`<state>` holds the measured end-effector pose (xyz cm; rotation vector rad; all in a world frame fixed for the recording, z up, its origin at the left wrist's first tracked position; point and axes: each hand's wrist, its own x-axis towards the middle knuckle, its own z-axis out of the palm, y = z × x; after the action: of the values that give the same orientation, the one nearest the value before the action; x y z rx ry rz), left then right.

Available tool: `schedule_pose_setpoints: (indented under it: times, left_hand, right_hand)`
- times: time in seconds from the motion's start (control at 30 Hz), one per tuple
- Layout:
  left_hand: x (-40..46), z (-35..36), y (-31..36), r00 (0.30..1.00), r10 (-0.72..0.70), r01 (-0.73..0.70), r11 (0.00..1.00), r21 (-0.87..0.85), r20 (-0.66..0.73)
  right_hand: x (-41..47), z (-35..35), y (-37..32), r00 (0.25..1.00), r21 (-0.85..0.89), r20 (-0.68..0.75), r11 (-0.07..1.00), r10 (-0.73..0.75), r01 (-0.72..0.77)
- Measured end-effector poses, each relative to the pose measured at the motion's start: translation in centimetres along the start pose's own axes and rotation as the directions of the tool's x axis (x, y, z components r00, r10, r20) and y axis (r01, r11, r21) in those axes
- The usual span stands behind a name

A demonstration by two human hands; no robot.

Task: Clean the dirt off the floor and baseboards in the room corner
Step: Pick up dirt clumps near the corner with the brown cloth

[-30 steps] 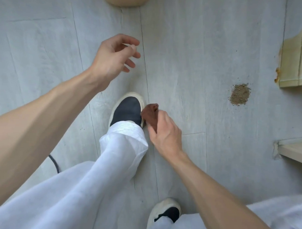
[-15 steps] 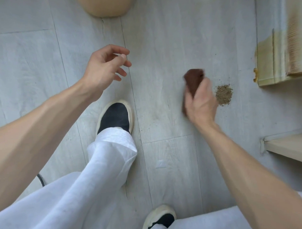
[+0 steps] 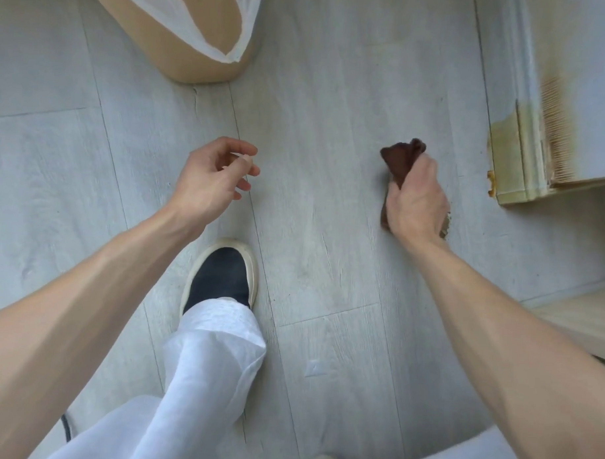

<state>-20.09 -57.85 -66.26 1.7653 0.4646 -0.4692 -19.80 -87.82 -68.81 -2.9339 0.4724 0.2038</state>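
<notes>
One small patch of dirt (image 3: 446, 224) lies on the grey plank floor (image 3: 332, 127), and only its right edge shows, peeking out from under the heel of your right hand (image 3: 415, 202). That hand is clenched round a crumpled brown cloth (image 3: 401, 159), whose bunched end sticks out beyond your fingers toward the far side. Whether the cloth is pressed to the floor or held just above it, you cannot tell from here.

Just right of the dirt stands the corner of the baseboard (image 3: 512, 157), pale with yellow-brown staining along its near end and a rust-coloured spot at its lower edge. Near the right edge of the scene a light wooden ledge (image 3: 582, 325) juts in.

Your left hand (image 3: 213, 178) hangs above the floor well to the left of the cloth, fingers loosely curled with thumb and forefinger close together; whether they pinch anything is too small to tell.

Nearer you, your dark shoe (image 3: 220, 274) with a cream sole rests flat on the planks, white trouser leg (image 3: 207, 363) over it. On the far side, a tan bin (image 3: 183, 53) with a white liner (image 3: 212, 20) stands on the floor.
</notes>
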Motion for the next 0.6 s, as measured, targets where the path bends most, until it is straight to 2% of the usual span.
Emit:
schedule_pose_setpoints:
  times: [0.03,0.1,0.17,0.2,0.23,0.27,0.37,0.47,0.53,0.6]
  left_hand:
    - [0.3,0.3,0.0,1.000,0.000,0.000,1.000,0.012,-0.008]
    - [1.0,0.9,0.0,1.000,0.006,-0.005,0.999,0.045,-0.016]
    - [1.9,1.7,0.1,0.999,0.038,-0.036,0.993,0.109,-0.014]
    - [2.3,1.8,0.0,0.998,0.067,-0.065,0.985,0.161,-0.010]
    - [2.6,2.0,-0.1,0.995,0.099,-0.097,0.971,0.218,0.001]
    - [2.9,2.1,-0.2,0.991,0.128,-0.129,0.952,0.276,0.021]
    - [4.2,2.1,-0.4,0.965,0.239,-0.261,0.854,0.450,0.106]
    - [6.0,2.4,0.4,0.928,0.288,-0.370,0.662,0.652,0.234]
    - [7.4,2.9,1.0,0.916,0.234,-0.401,0.491,0.773,0.326]
    - [8.1,3.5,1.2,0.916,0.122,-0.399,0.354,0.846,0.381]
  right_hand:
    - [-0.9,0.0,-1.0,0.999,0.061,0.018,0.998,-0.032,0.031]
    - [-4.3,0.9,-3.8,0.965,0.169,0.112,0.962,-0.236,0.215]
    - [-7.7,2.8,-6.0,0.841,0.153,0.210,0.867,-0.498,0.475]
    - [-8.6,3.7,-6.5,0.768,0.128,0.248,0.806,-0.590,0.578]
    - [-8.4,4.5,-6.5,0.725,0.101,0.270,0.767,-0.634,0.634]
    - [-7.5,4.8,-6.2,0.726,0.067,0.269,0.764,-0.634,0.642]
    - [-2.0,3.9,-4.6,0.850,-0.038,0.217,0.866,-0.480,0.499]
    - [4.7,1.4,-2.7,0.936,-0.072,0.097,0.936,-0.339,0.346]
    - [9.2,-0.5,-1.6,0.942,-0.082,0.075,0.940,-0.326,0.332]
    - [13.2,-2.7,-0.9,0.940,-0.037,0.033,0.939,-0.340,0.341]
